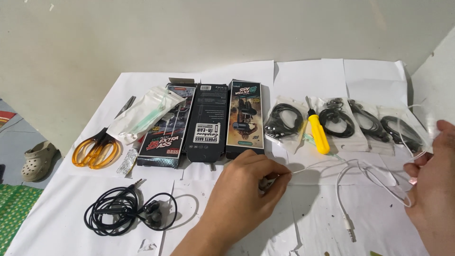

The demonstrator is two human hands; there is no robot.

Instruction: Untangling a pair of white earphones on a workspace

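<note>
My left hand [241,189] pinches one end of a thin white earphone cable [353,170] near the middle of the paper-covered surface. The cable runs right to my right hand [433,185], which holds its other part at the right edge. A loop of the cable hangs down and ends in a metal jack plug [349,233] lying on the paper. A yellow-handled screwdriver [318,132] lies just beyond the cable.
Three black earphone boxes [206,123] lie in a row at centre. Orange-handled scissors [97,147] and a clear packet [144,114] are at left. A coiled black earphone [125,211] lies front left. Several bagged black earphones [341,123] sit at right. A grey shoe [38,160] is on the floor.
</note>
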